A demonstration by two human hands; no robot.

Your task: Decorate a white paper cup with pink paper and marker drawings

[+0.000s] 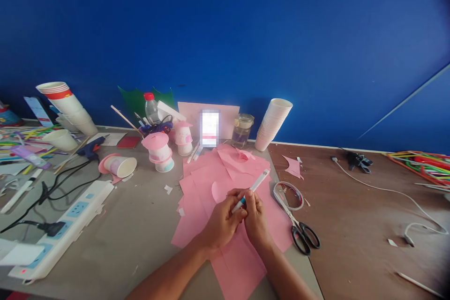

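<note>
Over a spread of pink paper sheets [197, 197], both hands meet around a slim white pen-shaped tool [260, 180] with a blue section. My left hand [223, 220] is closed about its lower end. My right hand [255, 215] is closed too, thumb and fingers pressed on the tool's middle. The tool's lower tip is hidden by the fingers, so its exact kind does not show. A curved pink paper piece [218, 191] lies just beyond the left hand. Black-handled scissors [298, 229] rest to the right, near a roll of tape [293, 197].
Pink-topped paper-cup models [160, 152] stand at the back left, another cup [123, 167] on its side. Stacked paper cups [273, 124] and a glass jar [242, 130] stand behind. At left lie a power strip [84, 211] and a glue gun [92, 146]. A cable [383, 186] crosses the right.
</note>
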